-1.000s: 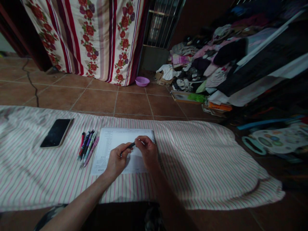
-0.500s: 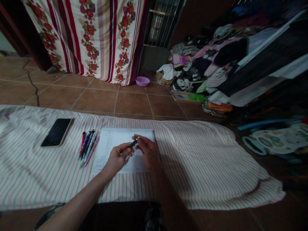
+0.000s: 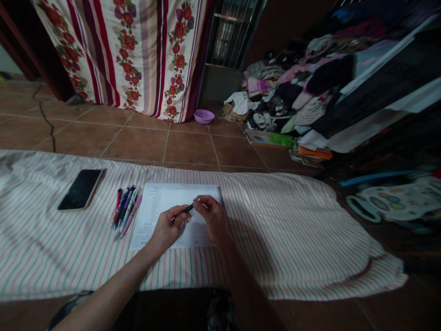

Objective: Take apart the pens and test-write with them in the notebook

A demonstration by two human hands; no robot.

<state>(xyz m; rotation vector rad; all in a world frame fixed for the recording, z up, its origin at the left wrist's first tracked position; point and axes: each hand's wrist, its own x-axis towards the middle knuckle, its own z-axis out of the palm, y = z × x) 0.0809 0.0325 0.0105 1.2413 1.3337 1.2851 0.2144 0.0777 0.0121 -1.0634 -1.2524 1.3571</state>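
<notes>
You're clamping the dark pen (image 3: pixel 187 209) in your left hand (image 3: pixel 167 228), pinching its far end with your right hand (image 3: pixel 212 217), and holding it over the notebook (image 3: pixel 182 191), with more pens (image 3: pixel 129 210) lying alongside.

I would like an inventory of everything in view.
striped cloth: 1, whitish, foreground
notebook: 1, white, on cloth
held pen: 1, black, above notebook
loose pens: several, mixed, left of notebook
phone: 1, black, left of loose pens
curtain: 1, floral multicolour, upper left
basin: 1, purple, beside curtain
cable: 1, dark, upper left
clothes: heap, mixed, upper right
other items: uncounted, mixed, right side
left hand: 1, gripping pen
right hand: 1, at pen's end
</notes>
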